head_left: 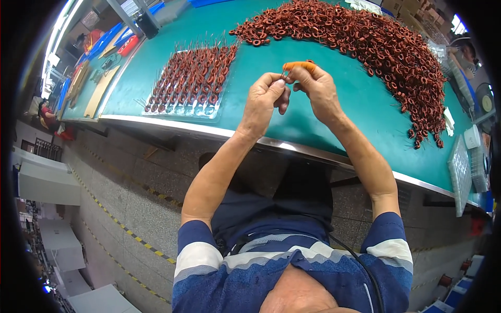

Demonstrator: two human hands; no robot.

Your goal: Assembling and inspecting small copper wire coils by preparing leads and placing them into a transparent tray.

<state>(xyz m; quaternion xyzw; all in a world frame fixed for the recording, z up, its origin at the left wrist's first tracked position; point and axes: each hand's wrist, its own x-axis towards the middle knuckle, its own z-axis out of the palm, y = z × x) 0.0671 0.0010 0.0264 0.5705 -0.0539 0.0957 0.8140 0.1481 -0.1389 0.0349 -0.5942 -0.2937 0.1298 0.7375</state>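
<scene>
My left hand (267, 99) and my right hand (317, 89) meet above the green table, fingertips almost touching. Between them is a small reddish-brown wire-wound ring coil (284, 78), mostly hidden, with thin leads pointing up. The left thumb and index finger pinch it, and the right thumb and fingers close in on it from the other side. A smooth orange piece (299, 66) lies along the right index finger; whether it is a finger cover or a handle is unclear. Left of my hands, a clear plastic tray (182, 111) holds rows of similar coils (201, 73) with leads upright.
A large curved heap of loose coils (360, 36) spreads across the back and right of the table (250, 62). Stacked clear trays (460, 172) stand at the right edge. The table's metal front edge (287, 146) runs below my wrists. Another person (464, 55) is at the far right.
</scene>
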